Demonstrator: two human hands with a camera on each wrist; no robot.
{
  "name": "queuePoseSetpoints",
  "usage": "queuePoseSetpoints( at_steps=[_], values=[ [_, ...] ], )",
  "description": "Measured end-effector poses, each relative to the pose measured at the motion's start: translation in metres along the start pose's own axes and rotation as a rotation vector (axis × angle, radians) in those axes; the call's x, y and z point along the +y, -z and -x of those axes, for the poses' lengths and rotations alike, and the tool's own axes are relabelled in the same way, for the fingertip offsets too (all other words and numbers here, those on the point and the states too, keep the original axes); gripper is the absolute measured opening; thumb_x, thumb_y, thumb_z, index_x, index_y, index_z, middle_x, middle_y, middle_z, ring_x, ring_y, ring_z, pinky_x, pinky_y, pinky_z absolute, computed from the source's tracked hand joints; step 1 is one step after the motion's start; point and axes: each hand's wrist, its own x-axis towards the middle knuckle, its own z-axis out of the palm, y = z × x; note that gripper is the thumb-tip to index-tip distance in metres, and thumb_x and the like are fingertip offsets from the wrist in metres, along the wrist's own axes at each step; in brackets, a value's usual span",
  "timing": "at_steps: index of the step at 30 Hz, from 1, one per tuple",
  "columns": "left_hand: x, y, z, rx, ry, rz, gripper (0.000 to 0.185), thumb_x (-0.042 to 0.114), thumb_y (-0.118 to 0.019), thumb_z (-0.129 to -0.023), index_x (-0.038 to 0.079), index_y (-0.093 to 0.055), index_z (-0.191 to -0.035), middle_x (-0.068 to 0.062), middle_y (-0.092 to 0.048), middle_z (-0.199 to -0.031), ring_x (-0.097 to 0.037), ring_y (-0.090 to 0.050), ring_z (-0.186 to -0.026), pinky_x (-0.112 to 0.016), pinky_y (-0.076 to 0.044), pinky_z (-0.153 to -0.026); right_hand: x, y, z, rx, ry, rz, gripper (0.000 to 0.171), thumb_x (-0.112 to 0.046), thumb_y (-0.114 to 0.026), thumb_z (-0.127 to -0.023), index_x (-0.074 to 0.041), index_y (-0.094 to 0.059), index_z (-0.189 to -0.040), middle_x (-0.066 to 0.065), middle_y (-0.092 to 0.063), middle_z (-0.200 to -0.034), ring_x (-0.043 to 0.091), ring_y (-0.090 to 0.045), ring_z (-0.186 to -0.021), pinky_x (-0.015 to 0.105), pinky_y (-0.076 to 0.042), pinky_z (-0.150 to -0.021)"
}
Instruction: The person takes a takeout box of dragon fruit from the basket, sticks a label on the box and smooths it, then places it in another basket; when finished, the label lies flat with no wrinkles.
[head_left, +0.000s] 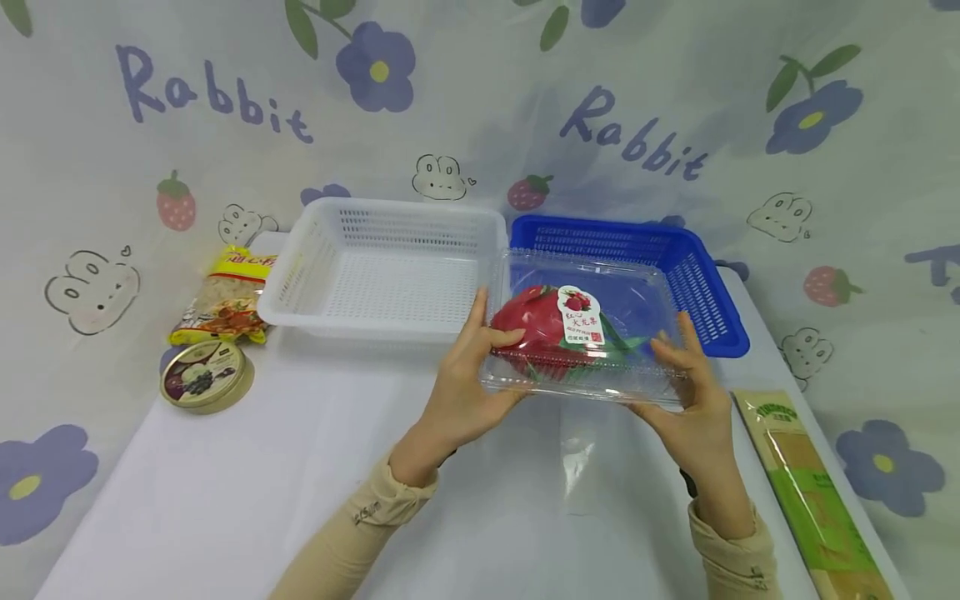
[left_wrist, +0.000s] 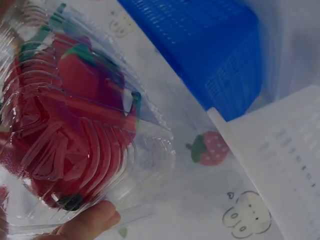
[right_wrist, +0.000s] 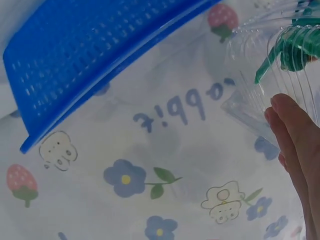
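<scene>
A clear plastic clamshell box (head_left: 637, 279) is held up above the table, tilted, in front of the baskets. Inside its left part lies a red dragon fruit (head_left: 525, 321) with green tips, and a white label (head_left: 581, 317) is stuck on the lid. My left hand (head_left: 468, 383) grips the box's left end, thumb below and fingers on the side. At the opposite end my right hand (head_left: 697, 400) holds it the same way. In the right wrist view, fingers (right_wrist: 295, 120) press against the ribbed plastic wall (right_wrist: 250, 70). The left wrist view shows the dragon fruit (left_wrist: 75, 105) closely through the plastic.
Behind the box stand a white basket (head_left: 390, 329) and, to its right, a blue basket (head_left: 723, 308). A yellow-topped food bag (head_left: 225, 292) and a round gold-edged tin (head_left: 206, 379) are at the left. Along the right edge lies a long green-and-tan packet (head_left: 810, 492).
</scene>
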Motion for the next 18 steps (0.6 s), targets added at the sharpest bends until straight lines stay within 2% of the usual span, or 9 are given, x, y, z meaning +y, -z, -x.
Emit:
queuePoseSetpoints(
  at_steps=[3,8,14,18],
  values=[
    [-0.003,-0.007,-0.011,-0.011,-0.001,-0.009,0.055,0.006,-0.088,-0.066,0.005,-0.059,-0.113,-0.028,-0.025,-0.156,-0.036,-0.021,-0.148,-0.050,-0.043,-0.105,0.005,0.006,-0.005,0.016,-0.020,0.005,0.068,0.024,-0.077,-0.060,0.011,-0.052,-0.122,0.018,-0.024,-0.159,0.010,-0.044,-0.137,0.012,-0.040,-0.103],
    [-0.009,-0.018,-0.026,-0.014,-0.043,-0.006,0.052,0.007,-0.087,-0.067,0.005,-0.060,-0.111,-0.030,-0.025,-0.155,-0.037,-0.024,-0.147,-0.049,-0.044,-0.105,0.013,0.010,-0.011,0.073,-0.061,-0.048,0.068,0.024,-0.075,-0.064,0.009,-0.051,-0.125,0.020,-0.023,-0.159,0.032,-0.030,-0.146,0.015,-0.040,-0.105],
    [-0.018,-0.031,-0.043,0.016,-0.078,-0.019,0.050,0.008,-0.087,-0.066,0.002,-0.061,-0.109,-0.032,-0.029,-0.152,-0.037,-0.027,-0.146,-0.045,-0.046,-0.103,0.020,0.010,-0.022,0.178,-0.129,-0.133,0.067,0.025,-0.071,-0.068,0.007,-0.049,-0.129,0.016,-0.025,-0.159,0.031,-0.033,-0.145,0.015,-0.040,-0.106],
    [-0.020,-0.039,-0.060,0.022,-0.072,-0.023,0.051,0.012,-0.088,-0.068,0.001,-0.060,-0.109,-0.028,-0.036,-0.150,-0.034,-0.028,-0.146,-0.041,-0.045,-0.105,0.022,0.009,-0.031,0.257,-0.166,-0.078,0.072,0.023,-0.070,-0.072,0.001,-0.046,-0.135,0.011,-0.029,-0.158,0.029,-0.041,-0.140,0.019,-0.042,-0.106]
  ],
)
